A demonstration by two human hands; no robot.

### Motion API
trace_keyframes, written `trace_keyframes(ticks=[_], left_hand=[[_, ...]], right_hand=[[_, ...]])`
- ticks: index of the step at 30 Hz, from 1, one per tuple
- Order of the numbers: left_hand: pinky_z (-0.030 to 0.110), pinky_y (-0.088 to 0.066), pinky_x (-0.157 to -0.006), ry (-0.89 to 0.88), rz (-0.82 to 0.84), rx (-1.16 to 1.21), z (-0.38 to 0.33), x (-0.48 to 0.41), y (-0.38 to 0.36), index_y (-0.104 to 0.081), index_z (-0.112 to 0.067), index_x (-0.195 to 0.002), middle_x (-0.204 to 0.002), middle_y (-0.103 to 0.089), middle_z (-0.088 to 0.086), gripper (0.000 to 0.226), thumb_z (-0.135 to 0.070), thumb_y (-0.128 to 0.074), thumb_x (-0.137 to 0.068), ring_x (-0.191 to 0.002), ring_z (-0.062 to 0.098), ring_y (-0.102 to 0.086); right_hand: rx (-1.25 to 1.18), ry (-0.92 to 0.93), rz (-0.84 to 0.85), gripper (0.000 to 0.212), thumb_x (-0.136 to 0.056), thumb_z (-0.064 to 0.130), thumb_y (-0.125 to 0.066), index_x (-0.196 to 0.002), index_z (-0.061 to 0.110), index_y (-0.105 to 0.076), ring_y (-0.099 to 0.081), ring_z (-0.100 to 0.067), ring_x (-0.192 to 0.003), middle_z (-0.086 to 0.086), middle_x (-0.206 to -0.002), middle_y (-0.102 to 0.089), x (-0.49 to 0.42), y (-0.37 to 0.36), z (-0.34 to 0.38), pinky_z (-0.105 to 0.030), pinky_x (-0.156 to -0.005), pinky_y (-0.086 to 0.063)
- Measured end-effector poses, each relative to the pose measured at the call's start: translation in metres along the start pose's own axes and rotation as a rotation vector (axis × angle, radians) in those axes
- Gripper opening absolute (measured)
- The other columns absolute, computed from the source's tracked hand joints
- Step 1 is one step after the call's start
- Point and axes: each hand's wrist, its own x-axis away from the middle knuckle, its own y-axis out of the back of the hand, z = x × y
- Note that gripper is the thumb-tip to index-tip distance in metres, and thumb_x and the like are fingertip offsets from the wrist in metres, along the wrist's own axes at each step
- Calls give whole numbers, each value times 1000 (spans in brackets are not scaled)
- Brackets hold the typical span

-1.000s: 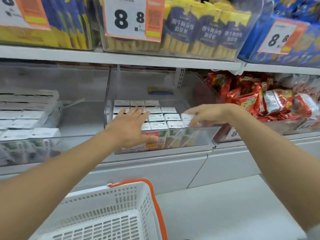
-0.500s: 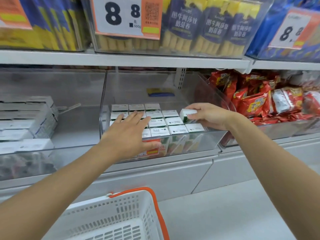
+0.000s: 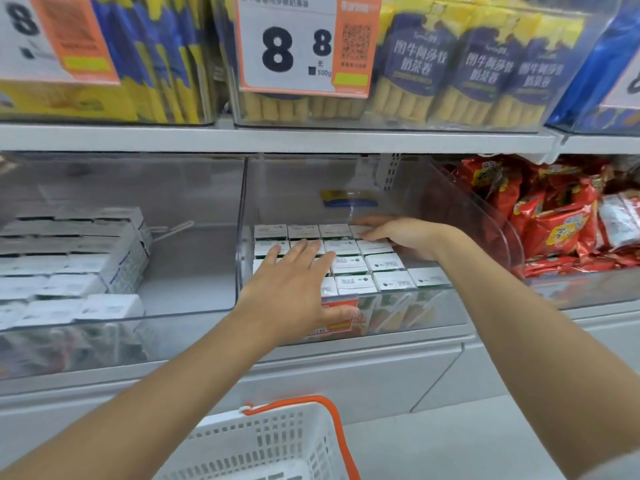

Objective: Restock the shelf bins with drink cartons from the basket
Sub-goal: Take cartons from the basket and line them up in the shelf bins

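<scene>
1. Left bin (image 3: 194, 271): white cartons stacked several layers high along its left side, the right side bare. Too blurred to count.
2. Left hand (image 3: 294, 289): flat and open, fingers spread over the tops of the drink cartons (image 3: 349, 266), thumb hooked down the front wall of the centre bin (image 3: 311, 181). It grips nothing and has barely moved in the last second (steadying the block, I judge).
3. Centre bin count: four rows deep. Four tops show across the back row. The left hand covers part of the other rows, so I cannot give a total.
4. Right hand (image 3: 398, 235): half a second ago it held one carton in the air over the right side. Now that carton sits at the right end of the back row, and the fingers lie straight on top of it, no longer gripping. The back row has gone from three to four, so one more carton is stocked.
5. Right bin: red snack packets (image 3: 561, 230), heaped loosely and not counted.
6. Below: one basket (image 3: 263, 441), white with an orange handle. No carton shows in the part in view, so this may have been the last one.
</scene>
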Motion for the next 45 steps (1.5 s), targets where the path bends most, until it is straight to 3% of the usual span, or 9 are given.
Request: trace_keyframes(ticks=[3, 7, 12, 16, 27, 34, 37, 41, 45], left_hand=[[49, -7, -121, -2, -9, 0, 1, 0, -1, -9, -27, -154, -163, -6, 0, 109, -90, -7, -65, -150, 19, -4], [49, -6, -121, -1, 23, 44, -1, 3, 4, -9, -23, -154, -163, -5, 1, 109, -90, -17, -68, -150, 19, -3], [34, -33, -110, -33, -191, 271, -5, 31, 15, -33, -22, -146, -151, -38, -4, 84, -65, -61, -79, -138, 16, -33], [31, -44, -67, 43, -468, 374, -2, 92, 8, -56, -25, -98, -92, -58, -10, 23, -39, -67, -84, -90, 16, -52], [37, -49, -73, 614, -108, 889, 110, 284, -134, -61, -18, -85, -76, -61, -3, 22, -30, -78, -79, -72, 19, -59], [7, -41, -56, 926, -1, 1043, 152, 386, -226, -57, -2, -89, -87, -52, 15, 18, -3, -74, -82, -69, 19, -50], [14, -40, -66, 964, 20, 1039, 154, 389, -256, -56, -14, -95, -96, -56, 3, 22, -17, -74, -84, -82, 18, -55], [34, -47, -85, 962, 76, 1010, 152, 387, -281, -58, -11, -107, -109, -57, 6, 29, -19, -73, -85, -95, 20, -55], [30, -47, -83, 947, 117, 901, 149, 385, -297, -60, -13, -110, -103, -59, -1, 31, -20, -74, -84, -92, 15, -56]], right_hand=[[97, 39, -43, 46, -96, 33, -55, -138, 48, -44, -49, -13, -129, 10, -145, -47, 5, -1, -2, -32, -110, -36], [217, 175, -250, 59, -89, 39, -66, -142, 43, -42, -44, -16, -133, 2, -148, -45, 23, -5, 1, -33, -113, -33], [246, 356, -529, 39, -81, 23, -76, -119, 23, -67, -59, -14, -110, 2, -120, -65, 74, -30, 11, -30, -97, -47], [209, 417, -598, 15, -78, 20, -77, -90, 26, -70, -55, -9, -71, 6, -84, -67, 121, -82, 26, -18, -67, -45], [226, 237, -100, 11, -81, 5, -69, -92, 6, -72, -51, -2, -59, 6, -71, -61, 132, -327, -12, -8, -62, -40], [271, 35, 254, 31, -84, 10, -74, -112, 0, -66, -56, -19, -85, -12, -99, -60, 73, -472, -65, -33, -80, -49], [157, -65, 343, 44, -88, 12, -71, -127, 3, -56, -59, -26, -95, -15, -125, -52, 45, -520, -77, -16, -67, -50], [225, -101, 423, 75, -88, 35, -69, -151, 19, -30, -30, -29, -142, -12, -156, -27, 14, -574, -95, -38, -105, -39], [392, -109, 468, 86, -86, 47, -66, -154, 25, -18, -27, -32, -139, -14, -148, -28, -1, -609, -117, -41, -110, -34]])
